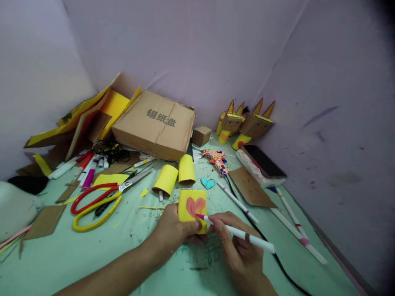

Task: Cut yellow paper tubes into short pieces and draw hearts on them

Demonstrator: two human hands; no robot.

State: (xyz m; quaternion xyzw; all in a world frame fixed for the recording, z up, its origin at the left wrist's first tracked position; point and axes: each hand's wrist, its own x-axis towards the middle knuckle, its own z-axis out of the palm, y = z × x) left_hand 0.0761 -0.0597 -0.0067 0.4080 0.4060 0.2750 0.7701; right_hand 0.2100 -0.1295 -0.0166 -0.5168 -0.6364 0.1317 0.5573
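My left hand (171,228) is closed around the lower left of a small yellow card piece (183,197), its thumb across the front. A pink heart (196,206) is coloured on that piece; whether it is flat or a tube I cannot tell. In my right hand (239,246) is a white marker (247,235) with a pink tip, which meets the lower part of the heart. Just beyond stand two yellow card tubes, one leaning (166,180) and one upright (186,170). A blue heart cutout (207,183) lies right of them.
Scissors (119,189) with red and yellow handles lie at left, near several markers (89,174). A cardboard box (154,123) stands at the back. A patterned glue gun (216,159) trails a black cord past my right hand. Cardboard animal figures (256,123) and a phone (265,160) are at right.
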